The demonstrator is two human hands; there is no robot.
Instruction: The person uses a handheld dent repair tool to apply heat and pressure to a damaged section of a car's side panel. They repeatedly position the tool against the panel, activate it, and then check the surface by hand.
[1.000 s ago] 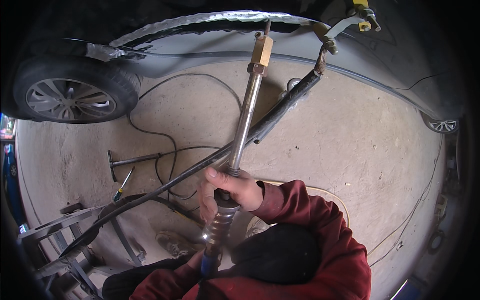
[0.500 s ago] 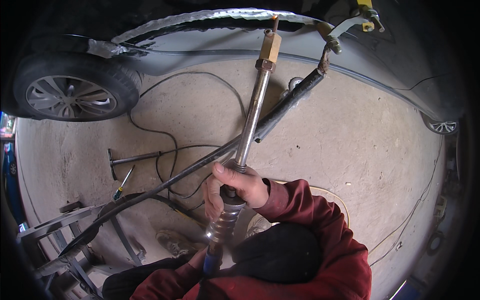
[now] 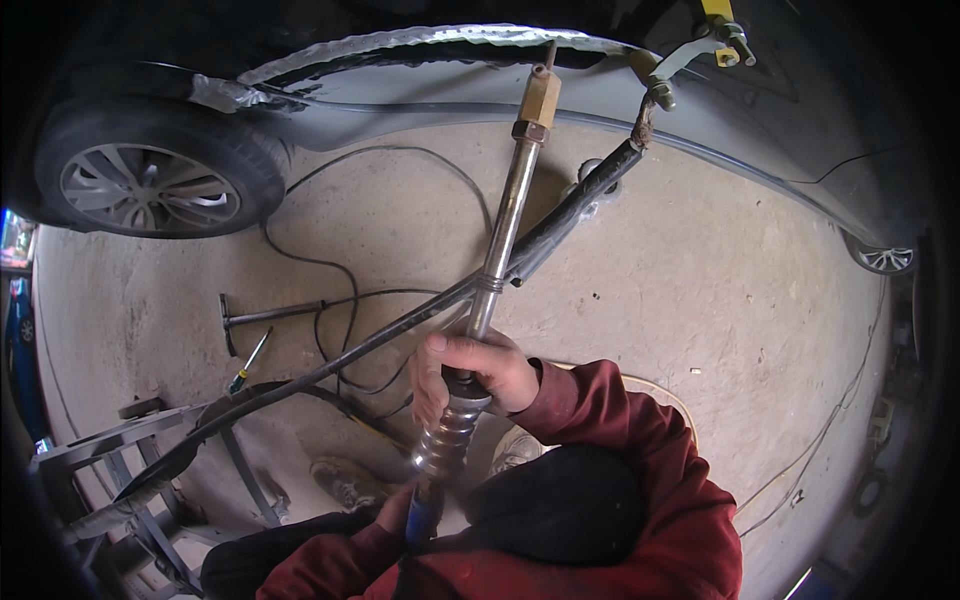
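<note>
A long slide hammer (image 3: 512,215) slants up from my lap to a car's body panel (image 3: 420,125). Its thin tip meets a bare, shiny strip of metal (image 3: 400,42) on the car, below a brass-coloured hex head. My right hand (image 3: 478,372) is wrapped around the tool at the upper end of its ribbed metal weight, thumb across the shaft. Lower down, my left hand (image 3: 398,508) is closed at the blue handle (image 3: 424,515), its fingers mostly hidden. A coil ring (image 3: 490,284) sits on the shaft above my right hand.
A thick black cable (image 3: 390,340) runs to a clamp (image 3: 665,85) on the car. To the left are a wheel (image 3: 150,190), a hammer-shaped tool (image 3: 275,314), a screwdriver (image 3: 250,360) and a metal frame stand (image 3: 130,450). Thin cables (image 3: 350,275) loop on the concrete floor.
The coil ring has slid up the shaft, away from my right hand. An orange glow at the tool's tip is gone. Both hands stay on the tool; the view has shifted slightly.
</note>
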